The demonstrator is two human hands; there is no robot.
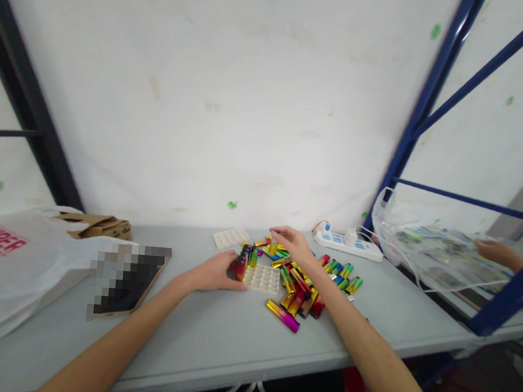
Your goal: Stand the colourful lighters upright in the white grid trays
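A cream tray with rows of round holes (264, 279) lies on the table, with several lighters (242, 262) standing upright along its left side. My left hand (222, 271) is closed around that left end, thumb at the front corner and fingers behind the lighters. Just beyond the tray, my right hand (290, 244) pinches a yellowish lighter (273, 245) above the pile. Loose shiny lighters (299, 295) in gold, red, green and blue are heaped to the tray's right, partly hidden by my right forearm. A gold and magenta lighter (283, 316) lies nearest the front edge.
A second cream tray (231, 238) rests near the wall. At the back right is a white power strip (348, 244) with cables. A phone (135, 279), cardboard (100, 225) and white plastic bag (33, 274) occupy the left. Beyond the blue rack post (411, 135), another person's hand (495, 250) shows.
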